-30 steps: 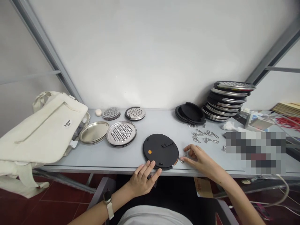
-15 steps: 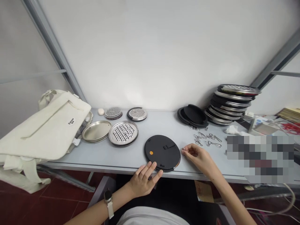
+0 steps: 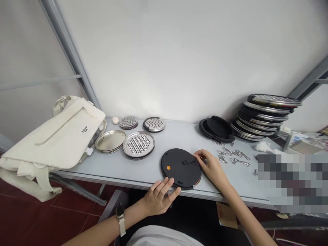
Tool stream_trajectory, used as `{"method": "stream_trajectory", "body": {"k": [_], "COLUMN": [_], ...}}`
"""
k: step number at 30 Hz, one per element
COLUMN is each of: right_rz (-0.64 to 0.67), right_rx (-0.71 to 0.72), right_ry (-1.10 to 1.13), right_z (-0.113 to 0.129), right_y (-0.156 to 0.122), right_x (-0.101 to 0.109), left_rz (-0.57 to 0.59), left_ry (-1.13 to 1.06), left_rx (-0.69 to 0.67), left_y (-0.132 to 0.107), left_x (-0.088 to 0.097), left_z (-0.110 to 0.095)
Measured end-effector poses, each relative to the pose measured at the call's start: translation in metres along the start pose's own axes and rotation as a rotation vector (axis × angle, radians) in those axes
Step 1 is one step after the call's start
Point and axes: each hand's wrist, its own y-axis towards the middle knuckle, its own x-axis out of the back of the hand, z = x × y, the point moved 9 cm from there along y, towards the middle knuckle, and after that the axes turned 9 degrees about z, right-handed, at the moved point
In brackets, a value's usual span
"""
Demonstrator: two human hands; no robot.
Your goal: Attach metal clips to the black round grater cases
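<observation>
A round black disc point(image 3: 182, 171), with an orange dot and a slot, lies flat near the table's front edge. My left hand point(image 3: 161, 195) has its fingers spread, their tips at the disc's near left edge. At the disc's right rim, my right hand point(image 3: 208, 164) pinches a small thin metal piece point(image 3: 197, 155), which points at the end of the slot. The fingers partly cover that piece, so its full shape is hidden. Right of this hand lie several small looped metal wire clips point(image 3: 232, 153).
Metal grater discs point(image 3: 138, 145) and plain metal discs point(image 3: 110, 140) lie to the left, beside a cream bag point(image 3: 64, 136). Black round trays point(image 3: 219, 129) and a tall stack of grater discs point(image 3: 263, 118) stand at the back right. A blurred patch covers the right front.
My right hand has brought the small metal piece left and up to the disc's right rim. My left hand stays at the near edge. The view has shifted slightly right.
</observation>
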Motion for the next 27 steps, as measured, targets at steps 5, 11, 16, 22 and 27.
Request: {"method": "stream_trajectory", "body": {"k": [5,11,16,22,27], "right_rz": [-0.009,0.025,-0.017,-0.036,0.01], "right_rx": [0.054,0.125,0.101,0.129,0.163], "right_ry": [-0.038,-0.054,-0.018,-0.05,-0.083], "right_z": [0.004,0.013,0.012,0.012,0.018], "right_y": [-0.01,-0.011,-0.012,-0.013,-0.014], "right_x": [0.002,-0.001,0.002,0.002,-0.002], "left_rz": [-0.01,-0.009,-0.009,-0.005,-0.01], "left_ry": [-0.027,-0.009,0.006,0.004,-0.013], "left_rx": [0.008,0.006,0.01,0.008,0.008], "left_y": [0.003,0.004,0.002,0.002,0.003], "left_x": [0.003,0.004,0.002,0.001,0.003], "left_z": [0.001,0.001,0.001,0.001,0.001]}}
